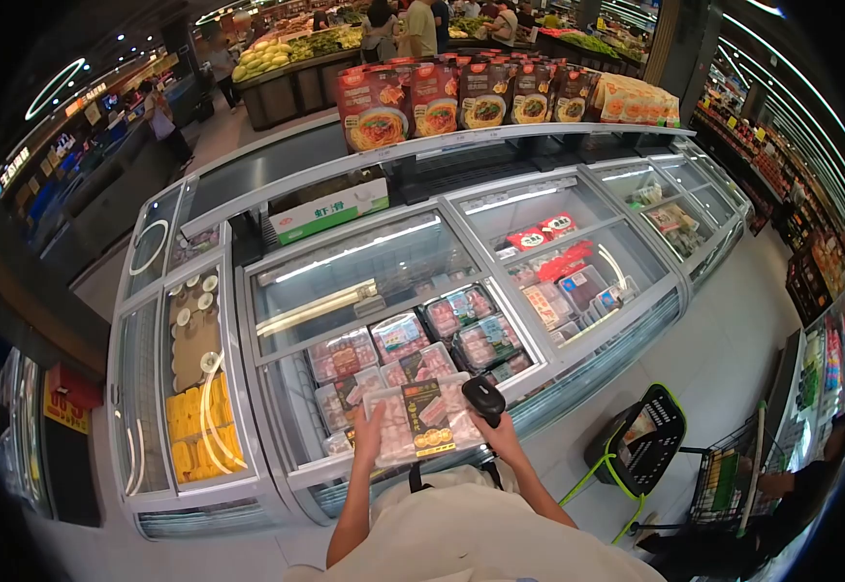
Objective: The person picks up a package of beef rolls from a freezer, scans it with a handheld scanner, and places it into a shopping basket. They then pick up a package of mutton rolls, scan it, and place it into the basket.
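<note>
A clear plastic tray pack of pale pink frozen food [398, 430] with a black and gold label is held level at the front edge of the freezer. My left hand [369, 436] grips its left end, fingers closed round the side. At the right end, my right hand [500, 436] grips the pack too, its fingers partly hidden. A rounded black device [483, 399] with a strap sits over that hand. Just beyond lie similar meat packs [340, 354] in the open part of the freezer, some in black trays [487, 341].
Sliding glass lids [364, 276] cover other freezer sections. Yellow packages [204, 427] lie in the left one. Boxed noodles [490, 97] line the shelf above. On the floor at right stand a black and green basket [640, 436] and a cart [733, 480] beside a person.
</note>
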`<state>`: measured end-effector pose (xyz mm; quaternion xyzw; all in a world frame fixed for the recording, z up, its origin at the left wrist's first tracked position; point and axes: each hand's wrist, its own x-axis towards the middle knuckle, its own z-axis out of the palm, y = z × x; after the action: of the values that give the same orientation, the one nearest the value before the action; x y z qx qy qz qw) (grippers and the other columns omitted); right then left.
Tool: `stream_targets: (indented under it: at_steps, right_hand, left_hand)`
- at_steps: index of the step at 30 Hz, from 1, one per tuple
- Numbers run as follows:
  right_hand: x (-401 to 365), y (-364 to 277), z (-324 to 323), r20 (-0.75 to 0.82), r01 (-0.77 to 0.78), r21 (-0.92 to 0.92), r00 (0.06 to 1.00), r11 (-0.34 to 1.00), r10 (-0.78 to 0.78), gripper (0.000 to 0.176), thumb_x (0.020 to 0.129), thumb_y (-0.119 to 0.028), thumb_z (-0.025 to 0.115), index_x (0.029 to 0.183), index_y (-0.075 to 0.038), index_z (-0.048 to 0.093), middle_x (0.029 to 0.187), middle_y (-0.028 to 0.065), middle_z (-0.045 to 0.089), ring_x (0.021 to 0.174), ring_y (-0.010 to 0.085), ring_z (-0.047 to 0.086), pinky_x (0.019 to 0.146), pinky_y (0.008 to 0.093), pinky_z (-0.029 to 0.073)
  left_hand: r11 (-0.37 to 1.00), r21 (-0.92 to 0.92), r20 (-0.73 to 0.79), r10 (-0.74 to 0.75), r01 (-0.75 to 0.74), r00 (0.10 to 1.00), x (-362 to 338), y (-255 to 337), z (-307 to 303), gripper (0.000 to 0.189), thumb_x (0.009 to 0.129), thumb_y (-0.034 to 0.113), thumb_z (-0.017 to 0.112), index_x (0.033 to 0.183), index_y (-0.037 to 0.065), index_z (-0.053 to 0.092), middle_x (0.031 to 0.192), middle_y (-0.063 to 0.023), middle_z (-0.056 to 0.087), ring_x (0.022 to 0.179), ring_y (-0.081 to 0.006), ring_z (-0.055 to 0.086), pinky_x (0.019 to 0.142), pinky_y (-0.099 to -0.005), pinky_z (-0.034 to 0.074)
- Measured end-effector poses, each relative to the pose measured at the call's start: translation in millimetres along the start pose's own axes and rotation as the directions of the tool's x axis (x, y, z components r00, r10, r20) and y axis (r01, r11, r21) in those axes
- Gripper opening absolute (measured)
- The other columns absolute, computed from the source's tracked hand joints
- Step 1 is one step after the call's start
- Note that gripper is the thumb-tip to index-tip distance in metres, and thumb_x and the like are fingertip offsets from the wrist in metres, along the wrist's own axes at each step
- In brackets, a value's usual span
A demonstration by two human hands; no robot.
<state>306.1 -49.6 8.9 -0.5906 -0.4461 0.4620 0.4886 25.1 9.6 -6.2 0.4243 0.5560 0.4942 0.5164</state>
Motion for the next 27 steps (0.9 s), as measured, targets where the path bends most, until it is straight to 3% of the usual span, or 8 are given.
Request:
stream_targets:
  at_steps: [6, 9, 27]
  right_hand:
    - [-1, -4, 2, -0.024, 0.002, 0.005, 1.000, 1.000, -0.002, 0.025, 0.086, -0.019, 0.073, 0.101, 0.001, 0.068, 0.087, 0.0013, 0.067, 0.079, 0.0082, 0.056, 0.071, 0.0261, 0.046]
    - [-1, 0, 2, -0.040, -0.004, 0.014, 0.999, 1.000, 0.004, 0.024, 0.086, -0.020, 0.073, 0.099, 0.001, 0.068, 0.084, 0.0003, 0.066, 0.077, 0.0074, 0.055, 0.069, 0.0255, 0.045]
    - [-3, -11, 5, -0.065, -0.011, 0.013, 0.998, 1.000, 0.011, 0.025, 0.086, -0.025, 0.072, 0.092, 0.000, 0.068, 0.072, -0.0023, 0.059, 0.064, 0.0063, 0.049, 0.056, 0.0257, 0.041]
  left_hand:
    - [0.998, 0.011, -0.015, -0.057, 0.057, 0.998, -5, 13, 2, 0.043, 0.094, 0.034, 0.062, 0.119, -0.001, 0.058, 0.107, -0.0082, 0.064, 0.096, -0.0157, 0.058, 0.086, -0.0294, 0.044]
    - [1.000, 0.016, -0.020, -0.006, 0.007, 1.000, -6, 16, 2, 0.044, 0.094, 0.035, 0.062, 0.119, -0.001, 0.058, 0.106, -0.0080, 0.064, 0.096, -0.0156, 0.057, 0.086, -0.0294, 0.044]
    - [0.998, 0.049, -0.025, -0.044, 0.045, 0.999, 0, -1, -2, 0.047, 0.094, 0.036, 0.061, 0.122, -0.002, 0.057, 0.113, -0.0118, 0.064, 0.103, -0.0192, 0.058, 0.092, -0.0313, 0.043]
